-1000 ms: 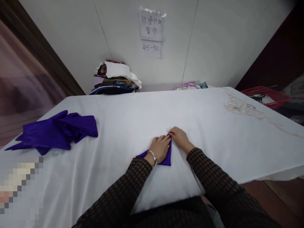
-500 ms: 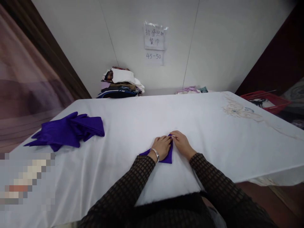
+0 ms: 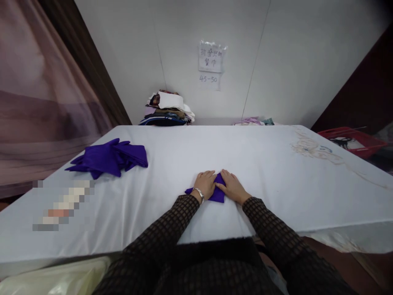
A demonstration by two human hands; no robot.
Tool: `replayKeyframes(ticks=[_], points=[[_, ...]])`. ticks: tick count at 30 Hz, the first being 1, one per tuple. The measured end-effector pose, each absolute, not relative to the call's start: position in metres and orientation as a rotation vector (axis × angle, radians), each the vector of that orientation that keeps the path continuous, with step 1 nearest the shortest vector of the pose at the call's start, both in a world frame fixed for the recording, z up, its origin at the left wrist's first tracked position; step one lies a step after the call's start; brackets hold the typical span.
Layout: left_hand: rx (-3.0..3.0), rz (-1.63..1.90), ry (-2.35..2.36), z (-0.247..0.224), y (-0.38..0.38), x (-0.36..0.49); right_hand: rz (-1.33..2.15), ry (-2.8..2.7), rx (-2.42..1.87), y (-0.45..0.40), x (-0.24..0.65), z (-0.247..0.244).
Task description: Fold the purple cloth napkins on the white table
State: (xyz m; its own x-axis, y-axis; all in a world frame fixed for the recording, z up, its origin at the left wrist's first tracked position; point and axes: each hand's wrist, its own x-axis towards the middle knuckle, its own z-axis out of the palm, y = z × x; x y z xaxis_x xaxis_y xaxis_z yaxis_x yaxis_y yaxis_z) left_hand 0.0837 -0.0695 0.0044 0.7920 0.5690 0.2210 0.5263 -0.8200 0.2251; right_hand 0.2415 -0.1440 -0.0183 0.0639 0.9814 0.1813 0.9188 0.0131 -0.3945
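A purple cloth napkin point(image 3: 218, 196), folded into a small pointed shape, lies on the white tablecloth point(image 3: 196, 147) in front of me. My left hand point(image 3: 206, 183) rests flat over its left part, fingers stretched forward. A purple tip sticks out left of my left wrist, which wears a silver bracelet. My right hand point(image 3: 233, 186) lies along the napkin's right edge, its thumb apart from the fingers and reaching over the cloth. Both hands press down from above and cover much of the folds. Their fingertips come close together near the far point.
More purple napkins point(image 3: 106, 157) are heaped at the table's left. A pixelated patch point(image 3: 66, 205) hides something nearer me. Folded clothes point(image 3: 167, 108) are stacked against the wall below a paper sign point(image 3: 210, 59). A red basket point(image 3: 353, 141) stands beyond the right edge.
My right fingers have gone from bent at the napkin's far tip to stretched along its right edge, thumb over the cloth. The view has shifted, so the surroundings appear farther right.
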Motion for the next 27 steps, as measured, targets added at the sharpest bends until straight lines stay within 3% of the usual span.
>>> replayKeyframes(ticks=[5,11,15,27], points=[[2.781,0.382,1.196,-0.001,-0.068,0.017,0.183,-1.986,-2.069,-0.144,0.243,-0.018],[2.508,0.574,1.468,-0.01,-0.062,-0.048,0.122,-2.026,-2.096,-0.143,0.246,-0.022],[2.366,0.728,1.431,-0.009,-0.068,-0.048,0.099,-2.033,-2.099,-0.143,0.247,-0.024],[2.273,0.619,1.344,-0.002,-0.074,-0.022,0.08,-2.038,-2.096,-0.142,0.247,-0.027]])
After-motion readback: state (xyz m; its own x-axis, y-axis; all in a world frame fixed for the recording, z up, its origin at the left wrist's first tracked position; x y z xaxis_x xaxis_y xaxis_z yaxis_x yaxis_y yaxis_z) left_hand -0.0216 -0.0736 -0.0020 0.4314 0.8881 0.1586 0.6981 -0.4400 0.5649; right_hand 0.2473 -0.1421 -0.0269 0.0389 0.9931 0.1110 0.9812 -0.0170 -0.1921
